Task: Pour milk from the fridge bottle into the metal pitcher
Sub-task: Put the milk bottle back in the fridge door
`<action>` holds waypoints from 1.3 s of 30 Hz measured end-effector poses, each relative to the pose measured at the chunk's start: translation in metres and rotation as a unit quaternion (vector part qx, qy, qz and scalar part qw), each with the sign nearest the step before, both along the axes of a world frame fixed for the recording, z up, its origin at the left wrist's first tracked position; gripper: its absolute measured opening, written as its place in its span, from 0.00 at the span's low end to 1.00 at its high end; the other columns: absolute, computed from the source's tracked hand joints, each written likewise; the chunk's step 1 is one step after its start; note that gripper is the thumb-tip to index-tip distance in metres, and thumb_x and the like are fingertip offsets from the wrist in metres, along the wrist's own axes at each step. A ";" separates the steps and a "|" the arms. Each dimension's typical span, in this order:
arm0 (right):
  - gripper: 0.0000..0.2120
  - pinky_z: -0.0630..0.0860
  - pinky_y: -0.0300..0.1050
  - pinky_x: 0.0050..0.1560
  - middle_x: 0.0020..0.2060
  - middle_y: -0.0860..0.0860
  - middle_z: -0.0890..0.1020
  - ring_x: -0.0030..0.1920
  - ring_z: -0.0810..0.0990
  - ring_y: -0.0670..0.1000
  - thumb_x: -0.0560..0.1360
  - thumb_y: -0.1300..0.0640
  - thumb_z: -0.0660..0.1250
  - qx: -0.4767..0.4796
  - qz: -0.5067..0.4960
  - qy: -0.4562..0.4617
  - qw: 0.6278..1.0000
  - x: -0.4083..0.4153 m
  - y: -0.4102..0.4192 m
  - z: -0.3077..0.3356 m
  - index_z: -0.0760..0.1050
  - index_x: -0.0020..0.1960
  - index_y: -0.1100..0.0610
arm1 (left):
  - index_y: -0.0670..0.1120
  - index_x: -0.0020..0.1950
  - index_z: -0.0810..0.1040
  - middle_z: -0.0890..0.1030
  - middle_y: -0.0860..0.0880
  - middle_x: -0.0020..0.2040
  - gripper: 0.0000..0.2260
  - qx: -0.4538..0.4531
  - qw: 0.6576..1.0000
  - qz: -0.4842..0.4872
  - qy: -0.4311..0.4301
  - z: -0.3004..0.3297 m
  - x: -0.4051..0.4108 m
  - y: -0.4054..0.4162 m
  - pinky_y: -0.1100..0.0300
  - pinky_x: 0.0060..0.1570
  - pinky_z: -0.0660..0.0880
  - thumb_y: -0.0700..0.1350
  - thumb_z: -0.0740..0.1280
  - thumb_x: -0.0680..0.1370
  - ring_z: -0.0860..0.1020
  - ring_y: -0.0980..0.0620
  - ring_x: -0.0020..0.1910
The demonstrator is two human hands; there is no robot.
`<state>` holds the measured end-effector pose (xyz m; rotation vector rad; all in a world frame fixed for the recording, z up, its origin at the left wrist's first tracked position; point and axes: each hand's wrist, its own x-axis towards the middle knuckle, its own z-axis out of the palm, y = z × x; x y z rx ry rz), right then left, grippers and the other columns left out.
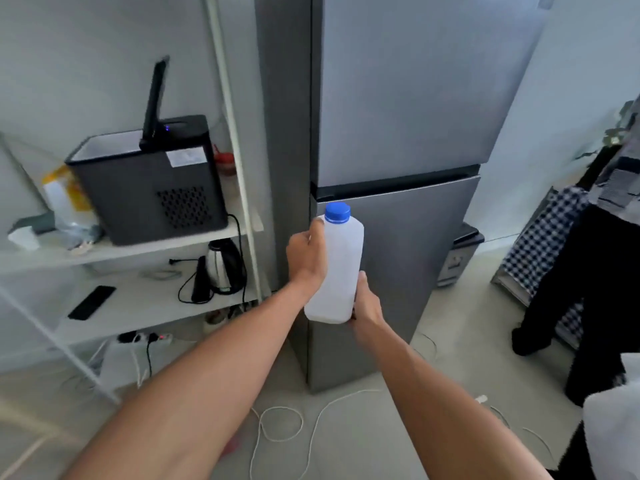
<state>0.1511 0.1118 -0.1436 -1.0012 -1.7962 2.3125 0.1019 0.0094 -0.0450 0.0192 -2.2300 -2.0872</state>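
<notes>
So, early days on this one. The bottle (337, 268) is out and in the air, held upright in front of the fridge (398, 133), whose doors both look closed. The blue cap (337, 213) is on, so nothing can have been poured from it as it stands.

Grip-wise: the left hand (306, 254) is wrapped around the upper part of the bottle near the shoulder, and the right hand (365, 304) is clasped on the lower right corner, supporting the base. Both are closed on the bottle, neither one is loose. The bottle is white and cloudy, so I can't tell how full it is.

What's left is pretty much everything that matters: get to the pitcher, take the cap off, tip and pour. I don't see any metal pitcher in view at all. There's a kettle (223, 266) on the lower shelf (145, 299) to the left, near its right edge, but that's not it. A black box-shaped appliance (149, 188) sits on the shelf above.

My guess is fetching is done and carrying is the current step. One thing to watch: cables (294, 427) lie loose on the floor right underfoot, so walking off with both hands busy could be a trip risk.
</notes>
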 end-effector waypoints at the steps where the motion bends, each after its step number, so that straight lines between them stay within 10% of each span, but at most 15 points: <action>1: 0.26 0.83 0.61 0.55 0.48 0.53 0.88 0.49 0.88 0.57 0.80 0.34 0.57 0.006 0.022 -0.004 1.000 -0.009 0.003 0.000 0.83 0.55 0.52 | 0.40 0.34 0.64 0.67 0.49 0.28 0.22 0.010 1.000 0.014 -0.001 0.001 -0.004 0.000 0.58 0.31 0.63 0.56 0.61 0.80 0.65 0.50 0.29; 14: 0.27 0.84 0.54 0.50 0.50 0.56 0.87 0.50 0.87 0.58 0.82 0.34 0.53 0.019 0.131 -0.022 0.991 -0.062 0.005 0.006 0.81 0.55 0.53 | 0.45 0.34 0.65 0.67 0.46 0.31 0.18 0.023 0.995 0.094 0.003 0.000 -0.039 -0.013 0.54 0.34 0.64 0.56 0.59 0.77 0.65 0.49 0.31; 17: 0.31 0.79 0.56 0.56 0.54 0.55 0.83 0.51 0.82 0.56 0.80 0.32 0.51 0.137 0.105 -0.008 0.985 -0.074 0.012 0.020 0.77 0.57 0.57 | 0.44 0.35 0.65 0.67 0.46 0.31 0.18 0.015 0.995 0.101 0.017 -0.001 -0.047 -0.015 0.55 0.34 0.63 0.55 0.59 0.78 0.64 0.49 0.31; 22: 0.21 0.66 0.49 0.40 0.36 0.50 0.69 0.38 0.67 0.53 0.85 0.46 0.53 0.340 0.048 0.120 0.932 -0.111 0.033 0.068 0.62 0.37 0.56 | 0.43 0.34 0.65 0.67 0.46 0.31 0.20 -0.002 0.993 0.114 0.012 -0.006 -0.058 -0.019 0.54 0.34 0.64 0.56 0.58 0.79 0.66 0.48 0.31; 25: 0.21 0.68 0.49 0.47 0.45 0.53 0.73 0.41 0.69 0.53 0.85 0.47 0.51 0.421 0.079 0.147 0.891 -0.141 0.039 0.094 0.62 0.35 0.52 | 0.43 0.34 0.64 0.68 0.46 0.31 0.20 -0.009 0.994 0.111 0.014 -0.008 -0.064 -0.022 0.54 0.35 0.64 0.57 0.58 0.79 0.66 0.48 0.32; 33: 0.19 0.70 0.52 0.61 0.55 0.62 0.75 0.61 0.70 0.61 0.88 0.55 0.49 0.442 0.167 0.091 0.876 -0.183 0.047 0.112 0.73 0.60 0.67 | 0.36 0.36 0.62 0.67 0.46 0.31 0.24 0.002 0.993 0.115 0.016 -0.012 -0.073 -0.023 0.54 0.34 0.64 0.56 0.59 0.79 0.65 0.49 0.32; 39: 0.24 0.66 0.46 0.49 0.52 0.57 0.74 0.49 0.71 0.57 0.85 0.38 0.54 0.413 0.129 0.087 0.897 -0.197 0.055 0.105 0.70 0.49 0.60 | 0.44 0.34 0.63 0.66 0.46 0.30 0.20 -0.006 0.994 0.110 0.007 -0.022 -0.076 -0.025 0.54 0.34 0.63 0.56 0.59 0.78 0.65 0.49 0.31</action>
